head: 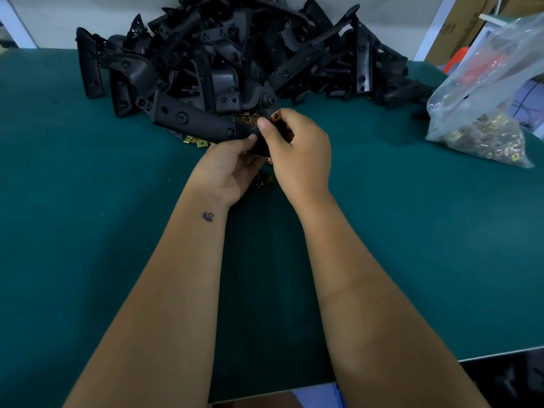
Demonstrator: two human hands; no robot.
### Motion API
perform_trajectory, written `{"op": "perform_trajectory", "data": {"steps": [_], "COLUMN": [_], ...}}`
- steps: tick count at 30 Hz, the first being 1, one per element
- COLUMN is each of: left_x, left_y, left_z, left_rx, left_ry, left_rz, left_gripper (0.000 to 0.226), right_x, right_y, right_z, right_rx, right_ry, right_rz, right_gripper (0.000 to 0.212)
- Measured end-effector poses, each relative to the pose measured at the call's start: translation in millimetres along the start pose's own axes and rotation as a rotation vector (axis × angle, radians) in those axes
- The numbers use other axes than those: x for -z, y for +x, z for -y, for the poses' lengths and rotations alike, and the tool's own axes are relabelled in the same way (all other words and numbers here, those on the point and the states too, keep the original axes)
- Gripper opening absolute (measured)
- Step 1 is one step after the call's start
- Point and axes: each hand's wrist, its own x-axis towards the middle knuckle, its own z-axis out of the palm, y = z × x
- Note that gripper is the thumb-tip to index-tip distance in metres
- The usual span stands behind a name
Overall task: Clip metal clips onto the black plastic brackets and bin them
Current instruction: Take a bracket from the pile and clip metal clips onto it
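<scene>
Both hands are engaged on one black bracket point(200, 120) held above the green desk point(88, 231): the left hand point(232, 169) is curled round its near end, while a copper-coloured clip point(276, 116) is pinched by the right hand point(297, 148) at the bracket's tip. Clipping appears under way; next, the clip must be pushed fully home. No bin is seen.

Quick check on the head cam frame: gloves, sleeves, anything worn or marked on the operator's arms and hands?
No gloves, no sleeves in view: both forearms are bare to the bottom edge of the frame. No watch, bands or rings visible. The left hand has one marking below it, a small dark tattoo on the inner wrist. The right hand and its forearm show no markings. Fingernails look short and unpainted.
</scene>
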Motion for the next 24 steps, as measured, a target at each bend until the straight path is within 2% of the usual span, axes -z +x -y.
{"op": "perform_trajectory", "data": {"steps": [5,8,12,15,17,19,21,24], "left_x": [-1.5,-0.9,-0.2,-0.7,-3.9,-9.1,-14.1,-21.8], "left_y": [0.5,-1.4,-0.6,-0.7,-3.3,-6.1,-8.9,-17.5], "left_z": [0.8,-0.4,-4.8,-5.0,-4.6,-3.2,-1.3,2.2], "left_rx": [0.004,0.012,-0.051,-0.095,-0.096,-0.135,-0.232,-0.319], "left_ry": [0.002,-0.044,-0.196,-0.167,-0.093,-0.034,0.100,0.222], "left_rz": [0.007,0.027,0.021,0.018,0.010,-0.047,-0.141,-0.185], "left_gripper": [0.035,0.024,0.019,0.023,0.027,0.031,0.022,0.008], "right_x": [-2.1,-2.5,-1.4,-2.5,-4.0,-5.7,-4.2,5.9], "right_y": [0.7,-0.3,1.2,4.2,4.5,4.5,5.7,7.4], "right_z": [1.7,2.4,-0.3,-2.1,-2.3,-2.5,-2.4,-4.9], "right_rx": [-0.034,-0.030,-0.172,-0.275,-0.321,-0.363,-0.415,-0.471], "right_ry": [0.030,0.035,0.260,0.552,0.645,0.709,0.790,0.863], "right_rz": [-0.022,-0.047,-0.026,0.082,0.113,0.109,0.069,-0.023], "right_gripper": [0.023,0.027,0.039,0.018,0.005,0.008,0.012,0.042]}}
